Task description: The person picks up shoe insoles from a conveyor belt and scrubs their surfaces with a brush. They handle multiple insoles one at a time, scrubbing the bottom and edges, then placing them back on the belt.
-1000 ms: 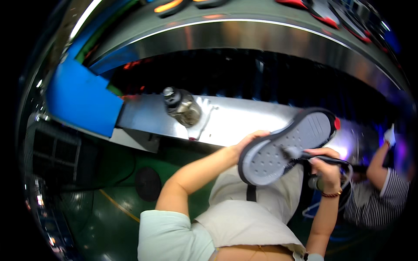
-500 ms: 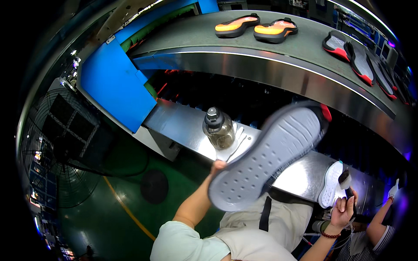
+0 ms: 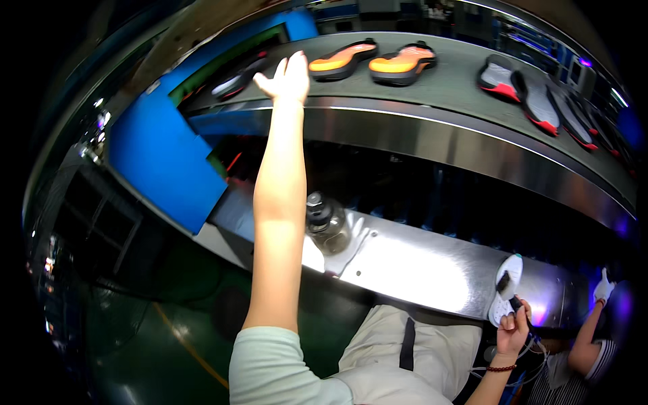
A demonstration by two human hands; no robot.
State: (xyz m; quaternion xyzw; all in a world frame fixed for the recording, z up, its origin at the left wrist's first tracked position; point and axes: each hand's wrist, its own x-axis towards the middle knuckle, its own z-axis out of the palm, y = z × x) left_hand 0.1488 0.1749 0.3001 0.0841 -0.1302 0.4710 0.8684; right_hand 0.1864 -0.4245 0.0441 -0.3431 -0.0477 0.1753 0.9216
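My left arm is stretched far out over the green conveyor belt [image 3: 445, 64]. At its end my left hand [image 3: 291, 77] is open, its fingers apart and nothing in them. Just left of it, by the mouth of the blue machine [image 3: 158, 158], lies a dark shoe sole [image 3: 237, 75] with a pale inside, blurred. Two orange-and-black soles, a left one [image 3: 344, 59] and a right one [image 3: 403, 64], rest to the hand's right. At the lower right my right hand [image 3: 514, 327] is closed round a brush [image 3: 503, 283], whose dark bristles lie over a white sole-shaped piece [image 3: 511, 270].
On the steel ledge [image 3: 418, 263] stand a dark-capped bottle [image 3: 329, 229] and a white spoon-like tool [image 3: 354, 243]. Several grey-and-red soles [image 3: 536, 104] lie on the belt at the right. Another person's gloved hand [image 3: 604, 287] shows at the right edge.
My left hand has gone up and forward to the belt and let go of the large grey sole. A sole now lies by the machine mouth. The brush has moved onto the white piece.
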